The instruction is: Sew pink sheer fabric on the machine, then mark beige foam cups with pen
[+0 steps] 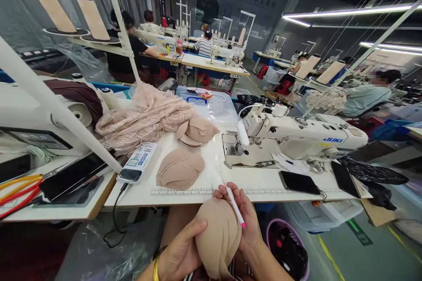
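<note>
Below the table's front edge, my left hand (180,248) grips a stack of beige moulded bra cups (216,232), its thumb lying on top. My right hand (252,221) holds a slim white pen (233,202) with a pink end. That same hand touches the right side of the stack; some of its fingers are hidden behind the cups. On the white sewing table (211,178) lie two more piles of cups: a near pile (180,169) by the printed ruler (194,192) and a far pile (198,131) behind it.
A white sewing machine (306,134) stands to the right, with dark phones (301,183) before it. Pink lace (148,116) lies at the back left, near a power bank (140,160) with a cable. A purple bin (268,232) is below right. Other people sit further off.
</note>
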The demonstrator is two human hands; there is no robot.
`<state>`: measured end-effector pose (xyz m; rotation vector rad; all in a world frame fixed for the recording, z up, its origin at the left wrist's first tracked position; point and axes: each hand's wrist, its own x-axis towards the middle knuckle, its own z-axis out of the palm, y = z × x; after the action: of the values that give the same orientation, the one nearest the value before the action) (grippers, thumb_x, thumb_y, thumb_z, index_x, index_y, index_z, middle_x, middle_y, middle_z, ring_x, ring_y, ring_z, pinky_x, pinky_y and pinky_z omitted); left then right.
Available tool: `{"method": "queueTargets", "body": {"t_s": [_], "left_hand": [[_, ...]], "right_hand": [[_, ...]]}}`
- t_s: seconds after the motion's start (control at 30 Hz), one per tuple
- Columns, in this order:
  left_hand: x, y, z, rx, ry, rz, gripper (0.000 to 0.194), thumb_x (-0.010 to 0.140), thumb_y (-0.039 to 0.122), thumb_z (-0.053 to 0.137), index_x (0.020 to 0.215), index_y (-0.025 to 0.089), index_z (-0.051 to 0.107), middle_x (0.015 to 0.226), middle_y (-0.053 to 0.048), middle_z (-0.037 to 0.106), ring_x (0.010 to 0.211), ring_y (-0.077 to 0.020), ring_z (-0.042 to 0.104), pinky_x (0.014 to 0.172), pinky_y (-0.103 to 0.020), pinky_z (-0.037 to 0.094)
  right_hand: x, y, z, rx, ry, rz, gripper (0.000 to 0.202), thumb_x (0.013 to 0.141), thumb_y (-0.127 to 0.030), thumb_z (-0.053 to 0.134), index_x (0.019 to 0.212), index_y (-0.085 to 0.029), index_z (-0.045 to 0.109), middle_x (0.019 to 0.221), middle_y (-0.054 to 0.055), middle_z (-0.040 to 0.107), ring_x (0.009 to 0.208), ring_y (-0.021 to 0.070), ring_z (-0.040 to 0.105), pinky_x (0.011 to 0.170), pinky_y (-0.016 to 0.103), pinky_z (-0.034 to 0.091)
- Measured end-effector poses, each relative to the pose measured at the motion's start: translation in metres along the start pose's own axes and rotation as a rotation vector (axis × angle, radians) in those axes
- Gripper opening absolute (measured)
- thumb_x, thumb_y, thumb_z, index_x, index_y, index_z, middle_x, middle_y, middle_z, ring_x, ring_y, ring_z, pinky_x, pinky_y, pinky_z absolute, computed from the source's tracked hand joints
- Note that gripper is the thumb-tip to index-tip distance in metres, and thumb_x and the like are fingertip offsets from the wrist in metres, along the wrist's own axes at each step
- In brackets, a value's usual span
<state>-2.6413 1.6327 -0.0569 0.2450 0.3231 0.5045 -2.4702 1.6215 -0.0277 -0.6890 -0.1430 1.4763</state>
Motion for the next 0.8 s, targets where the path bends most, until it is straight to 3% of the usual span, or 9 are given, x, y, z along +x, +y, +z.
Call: {"method": "queueTargets", "body": {"t_s": [0.17,0.33,0.47,0.6,0.8], "left_hand": [[-0.015,0.017,-0.021,0.047,0.065,0.009,0.045,0.095,0.043,0.073,0.136,0.024,0.072,0.145,-0.009,0.068,0.149,-0.0316,0.047,0.128,-0.045,0.028],[-0.027,0.042,-0.027,0.13,0.131,0.035,0.041,0.093,0.042,0.076,0.131,0.026,0.075,0.14,-0.008,0.071,0.145,-0.0314,0.052,0.128,-0.045,0.026],[-0.028,0.058,-0.018,0.101,0.162,-0.002,0.051,0.09,0.053,0.077,0.131,0.023,0.075,0.135,-0.011,0.073,0.141,-0.034,0.055,0.126,-0.047,0.029],[-0.017,0.066,0.002,0.131,0.15,-0.004,0.044,0.094,0.039,0.075,0.136,0.027,0.071,0.139,-0.007,0.071,0.139,-0.0318,0.057,0.123,-0.045,0.035],[0.009,0.051,0.019,-0.05,0.115,-0.07,0.034,0.095,0.031,0.069,0.126,0.02,0.076,0.129,-0.01,0.076,0.13,-0.0331,0.064,0.12,-0.045,0.04]], "right_hand": [[0.003,0.018,0.01,-0.038,-0.006,-0.004,0.033,0.082,-0.052,0.087,0.102,-0.027,0.078,0.099,0.004,0.082,0.094,0.0228,0.074,0.089,0.036,0.055],[0.021,0.035,0.021,-0.025,-0.043,0.011,0.033,0.082,-0.053,0.086,0.102,-0.028,0.077,0.098,0.003,0.082,0.096,0.0226,0.074,0.096,0.036,0.052],[0.034,0.037,0.034,-0.106,-0.14,0.024,0.034,0.089,-0.058,0.078,0.104,-0.028,0.075,0.1,0.004,0.081,0.096,0.0232,0.072,0.092,0.037,0.052],[0.031,0.025,0.04,-0.335,-0.202,-0.045,0.041,0.094,-0.064,0.07,0.111,-0.026,0.073,0.109,0.007,0.079,0.094,0.0228,0.07,0.086,0.034,0.052],[0.019,-0.001,0.029,-0.209,-0.007,-0.148,0.038,0.092,-0.063,0.073,0.105,-0.028,0.072,0.096,0.002,0.078,0.081,0.0192,0.069,0.075,0.03,0.054]]}}
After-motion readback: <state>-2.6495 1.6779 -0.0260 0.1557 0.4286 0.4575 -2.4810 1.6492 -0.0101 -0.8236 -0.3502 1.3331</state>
